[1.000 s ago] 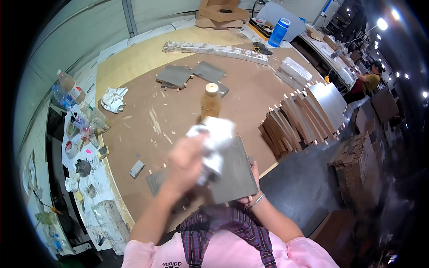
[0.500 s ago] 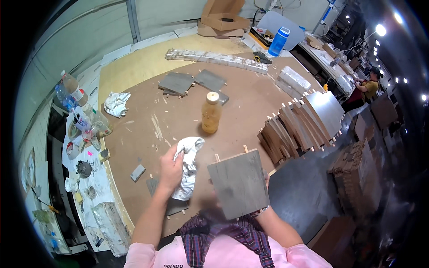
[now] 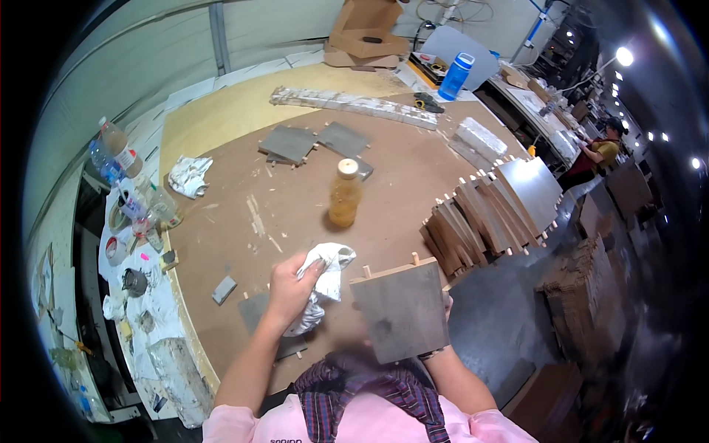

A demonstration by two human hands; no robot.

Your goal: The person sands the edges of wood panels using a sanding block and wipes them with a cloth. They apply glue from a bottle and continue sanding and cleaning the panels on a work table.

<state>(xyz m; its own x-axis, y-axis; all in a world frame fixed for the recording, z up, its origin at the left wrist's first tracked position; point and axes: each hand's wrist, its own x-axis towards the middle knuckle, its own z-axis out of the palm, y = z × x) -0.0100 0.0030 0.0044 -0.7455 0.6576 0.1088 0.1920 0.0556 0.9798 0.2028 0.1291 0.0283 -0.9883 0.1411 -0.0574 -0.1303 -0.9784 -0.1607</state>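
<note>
Head view: left hand (image 3: pixel 289 286) grips white rag (image 3: pixel 323 284); right hand (image 3: pixel 446 306) holds grey panel (image 3: pixel 401 310).

An amber bottle (image 3: pixel 345 193) stands mid-table beside leaning wooden panels (image 3: pixel 487 210) (dowelled, apparently), blue bottle (image 3: pixel 455 76) beyond.

Workshop: brown worktable (image 3: pixel 244 184), pale wall (image 3: pixel 148 52), bright ceiling lamps (image 3: pixel 625 56) at right
</note>
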